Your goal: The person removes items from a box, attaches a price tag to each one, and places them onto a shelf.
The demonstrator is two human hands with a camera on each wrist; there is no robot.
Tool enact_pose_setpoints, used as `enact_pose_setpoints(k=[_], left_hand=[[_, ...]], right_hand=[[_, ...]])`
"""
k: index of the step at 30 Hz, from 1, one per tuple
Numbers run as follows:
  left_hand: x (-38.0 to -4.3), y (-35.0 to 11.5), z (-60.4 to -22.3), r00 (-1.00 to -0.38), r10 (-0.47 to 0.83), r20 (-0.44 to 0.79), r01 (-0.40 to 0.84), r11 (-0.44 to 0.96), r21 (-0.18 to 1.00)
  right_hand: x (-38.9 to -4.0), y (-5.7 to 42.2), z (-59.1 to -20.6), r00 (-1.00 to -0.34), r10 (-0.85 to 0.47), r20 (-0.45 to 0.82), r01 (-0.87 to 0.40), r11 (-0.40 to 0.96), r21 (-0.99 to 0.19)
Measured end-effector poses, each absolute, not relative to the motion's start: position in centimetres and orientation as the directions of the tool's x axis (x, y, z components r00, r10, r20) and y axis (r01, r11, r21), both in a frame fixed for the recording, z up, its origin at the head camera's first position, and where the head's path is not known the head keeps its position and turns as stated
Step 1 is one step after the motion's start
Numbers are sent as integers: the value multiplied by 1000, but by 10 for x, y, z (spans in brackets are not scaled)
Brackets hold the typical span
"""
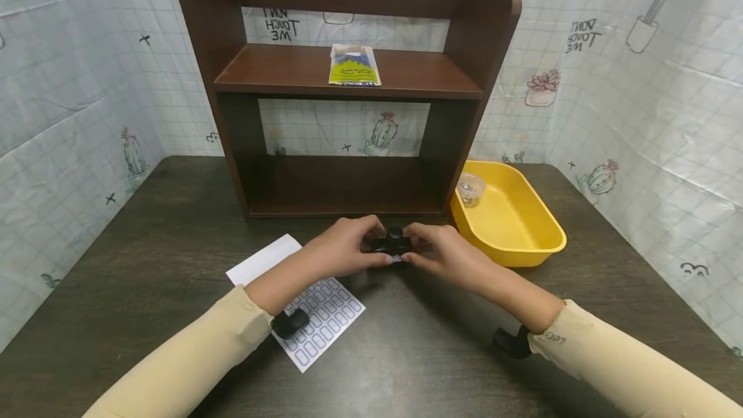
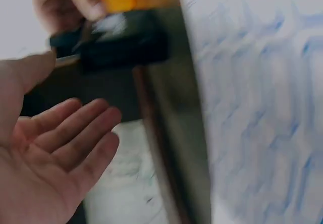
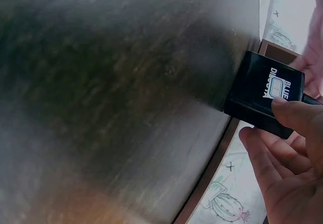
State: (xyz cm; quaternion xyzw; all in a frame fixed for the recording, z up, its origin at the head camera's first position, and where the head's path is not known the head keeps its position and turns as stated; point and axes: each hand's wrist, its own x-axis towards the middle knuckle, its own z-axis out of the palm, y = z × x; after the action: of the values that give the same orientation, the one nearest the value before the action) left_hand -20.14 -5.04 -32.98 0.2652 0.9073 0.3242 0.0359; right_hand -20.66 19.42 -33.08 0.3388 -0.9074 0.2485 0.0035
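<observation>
A black square bottle with a round cap is held up in front of the shelf's base. My right hand grips it; in the right wrist view the thumb presses its lettered face, the other fingers lying beneath. On that face sits a small blue-edged sticker, close to the thumb tip. My left hand is at the bottle's other side. In the left wrist view its fingers are extended, apart from the bottle, and the thumb is near it; whether the thumb touches cannot be told.
A sheet of blue-framed stickers lies under my left forearm, with a blank white part beyond. Behind stands a brown two-tier shelf, bearing a yellow-and-blue packet. At right, a yellow tray contains a small clear tub.
</observation>
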Motion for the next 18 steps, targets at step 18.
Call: enact_pose_setpoints(k=[18], left_hand=[[-217, -184, -260, -549, -455, 701, 452, 544, 707]], right_hand=[[-207, 195, -338, -783, -592, 190, -601, 643, -475]])
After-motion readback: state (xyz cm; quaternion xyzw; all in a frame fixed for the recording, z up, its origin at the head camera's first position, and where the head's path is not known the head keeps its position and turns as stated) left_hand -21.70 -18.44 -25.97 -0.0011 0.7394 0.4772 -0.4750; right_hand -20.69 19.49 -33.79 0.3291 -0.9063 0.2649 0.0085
